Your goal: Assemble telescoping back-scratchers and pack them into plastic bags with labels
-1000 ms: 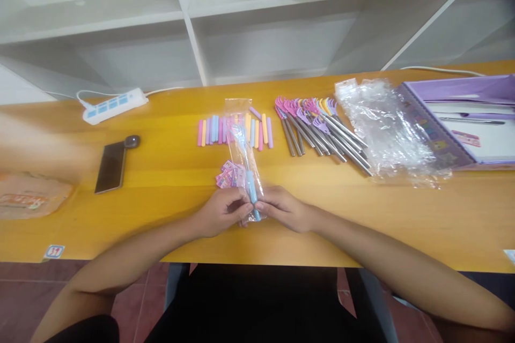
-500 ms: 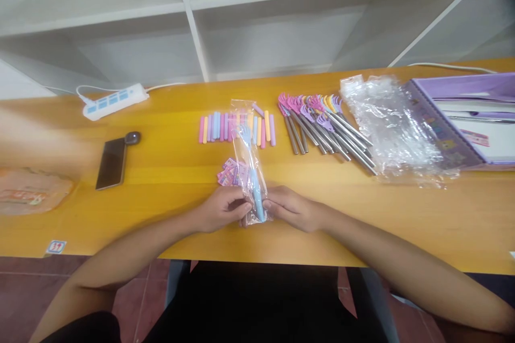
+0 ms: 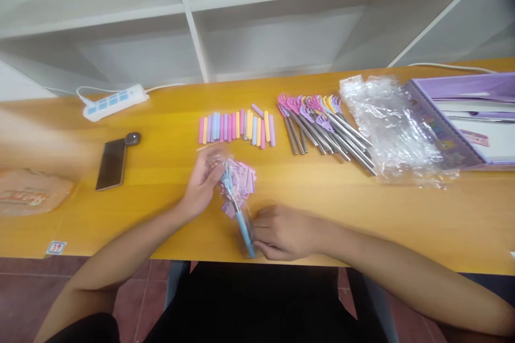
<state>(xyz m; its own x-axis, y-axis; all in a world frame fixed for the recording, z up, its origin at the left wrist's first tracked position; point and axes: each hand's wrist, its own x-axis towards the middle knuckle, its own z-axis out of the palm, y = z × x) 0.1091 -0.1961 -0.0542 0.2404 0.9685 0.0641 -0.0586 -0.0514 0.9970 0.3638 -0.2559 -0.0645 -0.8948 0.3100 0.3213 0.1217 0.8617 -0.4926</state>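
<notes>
A light blue back scratcher [image 3: 242, 228] with a claw-shaped head lies slanted inside a clear plastic bag, close to the table's front edge. My left hand [image 3: 203, 179] is closed on the bag's upper end, by the claw. At the handle end, my right hand [image 3: 281, 231] has its fingers curled against the bag's side; it is slightly blurred. Behind the claw lies a loose pile of pink and purple printed cards [image 3: 243, 179]. Farther back is a row of pastel handle sleeves [image 3: 225, 127] in pink, yellow, purple and blue.
Metal-shafted back scratchers [image 3: 322, 126] with coloured claws are heaped right of centre. Beside them are clear plastic bags [image 3: 394, 123] and a purple box [image 3: 450, 144]. To the left are a phone [image 3: 110, 165], a dark mouse-like object [image 3: 132, 138], a power strip [image 3: 116, 102] and an orange packet [image 3: 34, 191].
The bagged back scratcher has come down toward me and tilted. My left hand has moved up to the bag's top end, while my right hand has shifted slightly nearer the table edge.
</notes>
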